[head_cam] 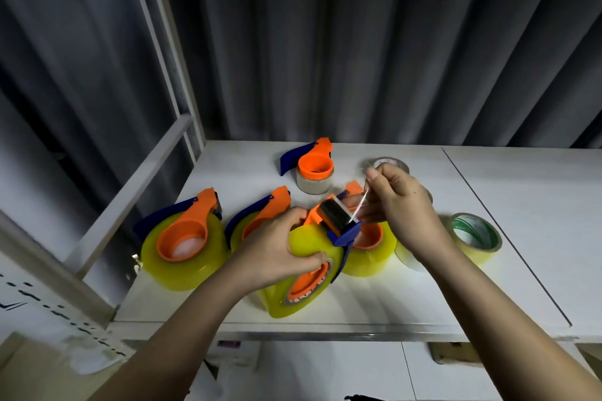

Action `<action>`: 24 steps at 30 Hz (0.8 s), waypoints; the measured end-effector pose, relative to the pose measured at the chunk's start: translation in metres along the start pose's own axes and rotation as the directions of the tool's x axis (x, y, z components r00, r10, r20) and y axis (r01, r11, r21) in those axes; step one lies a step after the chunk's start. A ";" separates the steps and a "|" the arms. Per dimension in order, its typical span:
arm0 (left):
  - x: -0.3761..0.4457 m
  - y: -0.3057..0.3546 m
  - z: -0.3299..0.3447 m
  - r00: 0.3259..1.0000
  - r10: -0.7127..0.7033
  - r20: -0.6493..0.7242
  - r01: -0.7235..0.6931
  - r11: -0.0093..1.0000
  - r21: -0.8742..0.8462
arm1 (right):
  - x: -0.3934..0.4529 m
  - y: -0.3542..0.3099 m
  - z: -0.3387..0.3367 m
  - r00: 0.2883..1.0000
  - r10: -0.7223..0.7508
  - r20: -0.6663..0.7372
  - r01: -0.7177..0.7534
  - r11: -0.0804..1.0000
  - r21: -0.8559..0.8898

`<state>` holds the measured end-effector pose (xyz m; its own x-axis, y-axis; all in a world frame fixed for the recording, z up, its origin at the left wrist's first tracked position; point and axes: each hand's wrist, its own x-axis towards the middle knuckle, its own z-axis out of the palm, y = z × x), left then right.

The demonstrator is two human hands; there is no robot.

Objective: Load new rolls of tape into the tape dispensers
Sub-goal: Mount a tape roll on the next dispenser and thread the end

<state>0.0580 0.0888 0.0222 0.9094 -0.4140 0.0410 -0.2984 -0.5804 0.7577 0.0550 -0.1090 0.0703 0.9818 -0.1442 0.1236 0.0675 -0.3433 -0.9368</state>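
White shelf [488, 238]: it carries all the dispensers and rolls, with a grey corrugated wall [325, 42] behind.
Held dispenser [338, 221]: orange and blue, loaded with a yellow tape roll [303, 244], tilted over the front part of the shelf.
Left hand [277, 251]: fingers curled around the yellow roll, it grips it.
Right hand [400, 202]: it pinches a thin clear tape strip [358, 208] stretched up from the dispenser's blade end.
Loaded dispensers: 1 at far left [185, 238], 1 beside it [260, 208], 1 behind the held dispenser [368, 238].
Dispenser at back [312, 166]: it sits on a nearly empty grey core.
Loose rolls: 1 with a green core [475, 238] at right, 1 greyish [387, 163] behind the right hand.
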 end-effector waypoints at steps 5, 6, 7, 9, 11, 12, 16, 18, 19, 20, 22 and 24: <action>0.003 -0.010 0.001 0.998 0.001 0.060 -0.004 0.998 0.059 | -0.003 -0.006 0.002 0.996 0.025 0.083 -0.029 0.999 0.043; 0.003 -0.010 0.001 0.997 -0.002 0.081 -0.002 0.999 0.048 | -0.003 -0.007 0.002 0.994 0.037 0.099 -0.042 0.997 0.057; 0.004 -0.011 0.001 0.995 0.002 0.100 -0.005 1.000 0.030 | -0.003 -0.009 0.002 0.992 0.047 0.115 -0.056 0.996 0.070; 0.005 -0.011 0.002 0.992 0.028 0.125 -0.029 1.000 0.006 | -0.002 -0.012 0.003 0.988 0.070 0.138 -0.083 0.993 0.087; 0.005 -0.012 0.005 0.993 0.039 0.112 -0.039 0.999 -0.004 | 0.000 -0.014 0.003 0.985 0.100 0.138 -0.113 0.989 0.094; 0.005 -0.012 0.007 0.994 0.040 0.099 -0.040 0.999 -0.001 | 0.002 -0.014 0.003 0.985 0.111 0.130 -0.125 0.987 0.103; 0.001 -0.010 0.018 0.996 0.082 0.027 -0.080 0.995 -0.065 | 0.008 -0.019 0.001 0.984 0.120 0.135 -0.137 0.982 0.127; 0.001 -0.008 0.021 0.997 0.078 -0.009 -0.078 0.996 -0.035 | 0.010 -0.021 0.000 0.979 0.133 0.154 -0.153 0.979 0.132; 0.002 -0.008 0.022 0.996 0.078 -0.032 -0.077 0.997 0.024 | 0.010 -0.020 -0.001 0.976 0.141 0.166 -0.164 0.977 0.134; 0.002 -0.009 0.021 0.995 0.081 -0.053 -0.076 0.993 0.094 | 0.011 -0.020 -0.003 0.973 0.150 0.178 -0.175 0.976 0.132; 0.003 -0.011 0.016 0.997 0.070 -0.033 -0.063 0.982 0.180 | 0.014 -0.020 -0.005 0.966 0.164 0.202 -0.189 0.975 0.116; 0.005 -0.012 0.007 0.998 0.035 0.042 -0.041 0.990 0.135 | 0.019 -0.021 -0.006 0.957 0.183 0.224 -0.210 0.972 0.105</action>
<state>0.0637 0.0888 0.0091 0.8852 -0.4634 0.0401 -0.3713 -0.6522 0.6608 0.0714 -0.1097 0.0941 0.9920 0.0075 -0.1261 -0.1219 -0.2062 -0.9709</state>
